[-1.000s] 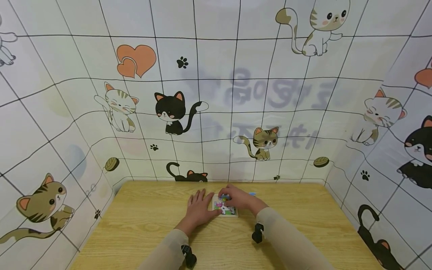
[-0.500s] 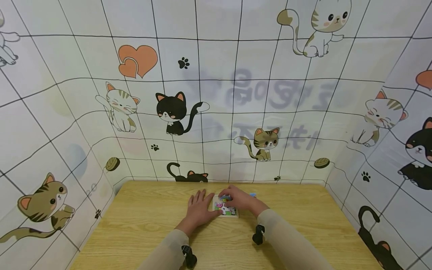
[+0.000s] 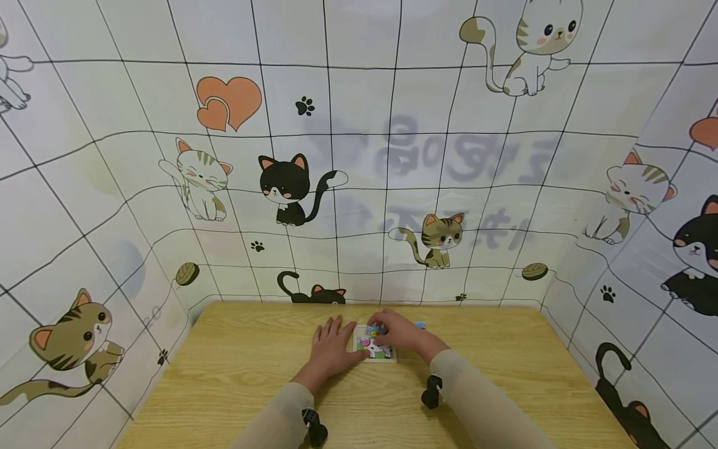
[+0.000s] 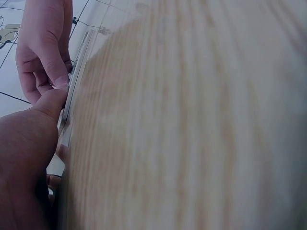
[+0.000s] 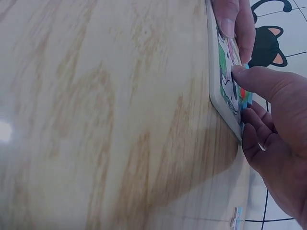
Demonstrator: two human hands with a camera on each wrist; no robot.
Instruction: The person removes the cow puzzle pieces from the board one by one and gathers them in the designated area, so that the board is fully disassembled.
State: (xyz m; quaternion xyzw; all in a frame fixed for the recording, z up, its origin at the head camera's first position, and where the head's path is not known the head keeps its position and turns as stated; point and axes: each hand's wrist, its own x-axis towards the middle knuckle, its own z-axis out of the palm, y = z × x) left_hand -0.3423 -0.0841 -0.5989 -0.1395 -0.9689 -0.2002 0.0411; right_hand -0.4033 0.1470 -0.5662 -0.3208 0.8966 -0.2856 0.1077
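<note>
A small white-framed picture puzzle (image 3: 381, 358) with a colourful cartoon animal picture lies flat on the wooden table (image 3: 241, 374). My left hand (image 3: 331, 349) rests with spread fingers at its left side, thumb on the near left part of the frame. My right hand (image 3: 402, 332) is over the far right part of the puzzle. In the right wrist view its thumb lies on the picture and its fingers curl at the right edge, around a blue puzzle piece (image 5: 248, 99) that is partly hidden. The left wrist view shows both hands and the board edge-on.
Another small blue piece (image 3: 420, 325) lies on the table just behind the right wrist; it also shows as a small piece (image 5: 237, 216) low in the right wrist view. A white cloth wall (image 3: 359, 249) with printed cats closes off the table's back and sides.
My right fingers have shifted slightly right, showing more of the blue part at the puzzle's top. The left hand stays in place.
</note>
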